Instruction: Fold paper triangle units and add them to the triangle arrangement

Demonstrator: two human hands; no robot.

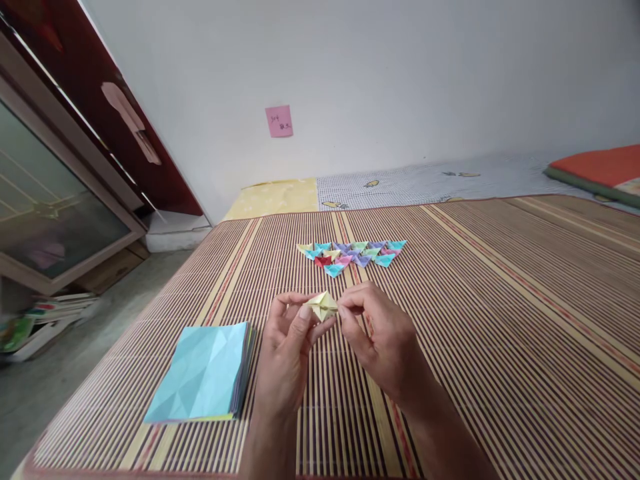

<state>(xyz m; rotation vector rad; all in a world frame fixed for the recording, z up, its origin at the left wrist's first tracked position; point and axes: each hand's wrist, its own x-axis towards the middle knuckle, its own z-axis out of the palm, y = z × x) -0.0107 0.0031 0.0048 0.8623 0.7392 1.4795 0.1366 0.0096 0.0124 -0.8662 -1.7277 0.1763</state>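
A small pale yellow origami piece [323, 305] is held up above the striped mat, with a pointed, folded shape. My left hand [289, 340] grips its left side, the thumb in front and the fingers behind. At the piece's right tip, my right hand [383, 333] pinches with thumb and forefinger. Beyond the hands, several small folded paper boats [360, 255] in blue, purple, green, pink, red and yellow stand close together in rows. Left of my left hand lies a stack of square coloured paper [200, 373], a creased light blue sheet on top.
The striped bamboo mat [480, 320] covers a bed-like surface. A patterned sheet [400, 183] shows along the white wall, which carries a pink note [279, 121]. Folded red and green bedding [600, 170] lies far right. A glass-panelled door [45, 200] stands left, above the floor.
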